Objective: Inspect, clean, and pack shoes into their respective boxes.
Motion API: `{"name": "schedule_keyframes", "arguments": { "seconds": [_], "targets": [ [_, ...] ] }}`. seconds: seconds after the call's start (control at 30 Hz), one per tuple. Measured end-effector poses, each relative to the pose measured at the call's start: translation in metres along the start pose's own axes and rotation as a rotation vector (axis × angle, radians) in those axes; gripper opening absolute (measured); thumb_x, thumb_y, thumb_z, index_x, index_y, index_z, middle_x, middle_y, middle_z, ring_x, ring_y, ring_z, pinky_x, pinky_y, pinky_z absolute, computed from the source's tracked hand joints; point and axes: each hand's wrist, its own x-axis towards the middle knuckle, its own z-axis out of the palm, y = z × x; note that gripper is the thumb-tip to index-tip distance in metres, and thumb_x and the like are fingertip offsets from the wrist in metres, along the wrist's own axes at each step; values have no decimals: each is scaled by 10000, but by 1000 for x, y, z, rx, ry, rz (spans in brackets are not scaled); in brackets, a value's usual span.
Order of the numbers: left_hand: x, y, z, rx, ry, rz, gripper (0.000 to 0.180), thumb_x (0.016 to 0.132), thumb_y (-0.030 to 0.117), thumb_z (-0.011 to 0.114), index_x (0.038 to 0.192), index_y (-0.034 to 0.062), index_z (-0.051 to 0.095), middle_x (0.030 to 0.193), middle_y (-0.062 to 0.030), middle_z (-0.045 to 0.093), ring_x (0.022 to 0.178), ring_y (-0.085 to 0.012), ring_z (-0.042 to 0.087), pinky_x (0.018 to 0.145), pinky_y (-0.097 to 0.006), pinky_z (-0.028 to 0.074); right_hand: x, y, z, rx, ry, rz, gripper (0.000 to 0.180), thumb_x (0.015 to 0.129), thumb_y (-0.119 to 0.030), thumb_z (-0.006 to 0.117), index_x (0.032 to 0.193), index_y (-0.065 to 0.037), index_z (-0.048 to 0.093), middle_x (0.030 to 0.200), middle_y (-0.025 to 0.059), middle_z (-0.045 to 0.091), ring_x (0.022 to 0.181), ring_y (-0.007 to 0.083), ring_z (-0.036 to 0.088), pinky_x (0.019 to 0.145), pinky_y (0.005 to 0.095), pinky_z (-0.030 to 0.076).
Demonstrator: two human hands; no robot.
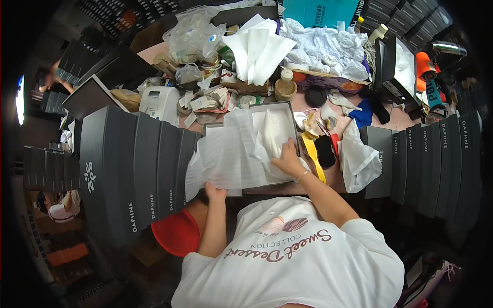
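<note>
A grey shoebox [289,109] lies uncovered in front of me, partly covered on its left by a thin white sheet of tissue paper [226,154]. In the box's right part rests a bundle wrapped in white paper [273,131]; what is inside cannot be seen. My left hand [215,192] pinches the lower left edge of the tissue sheet. Fingers closed, my right hand [290,161] grips the near end of the wrapped bundle; the fingertips are partly hidden. A grey edge [235,193] shows beneath the sheet.
Dark grey shoeboxes stand in rows at left [108,174] and right [434,164]. A yellow tool [312,154], a black pad [325,151] and a white bag [359,159] lie right of the box. White paper sheets [259,49] and a red bin [176,233] are nearby.
</note>
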Motion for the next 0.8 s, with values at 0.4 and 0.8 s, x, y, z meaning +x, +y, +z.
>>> {"name": "schedule_keyframes", "arguments": {
  "seconds": [0.4, 0.8],
  "targets": [
    [-167, -11, 160, 1359, -1111, 198, 339, 977, 253, 474, 1078, -37, 620, 1086, -184, 621, 1057, -235, 590, 913, -339, 460, -6, 4, 31, 73, -6, 72, 715, 629, -262, 743, 1190, 88, 472, 1242, 260, 469, 1151, 416, 455, 982, 455, 399],
    [6, 35, 110, 1911, -770, 496, 684, 735, -22, 589, 1379, 106, 400, 1427, -234, 347, 1231, -438, 439, 974, -374, 425, -4, -52, -137, 218, -20, -26, 675, 657, -249, 681, 1184, 119, 476, 1175, 304, 510, 1091, 424, 516, 962, 425, 411]
  ]
}}
